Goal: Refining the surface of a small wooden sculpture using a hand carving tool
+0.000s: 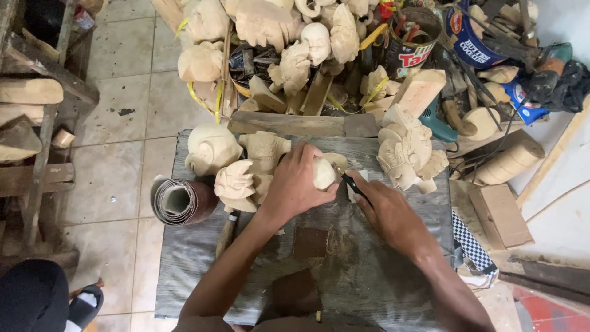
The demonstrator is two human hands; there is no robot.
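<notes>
L. hand [294,184] grips pale carving [323,173] over table [381,270]. R. hand [384,209] closed on dark-handled tool [354,185], tip at carving.

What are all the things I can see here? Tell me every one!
small carving: one, pale wood, held in the left hand over the board
knife: one, dark, in the right hand, tip at the small carving
work board: one, grey, under both hands
carved heads: several, pale wood, on the board's far side
sandpaper roll: one, brown, at the board's left edge
sandpaper squares: two, brown, on the board
carving pile: many, pale, on the floor beyond
tins: two, beyond right
drill: one, teal, right
left hand: grip shut on the carving
right hand: grip shut on the knife
</notes>
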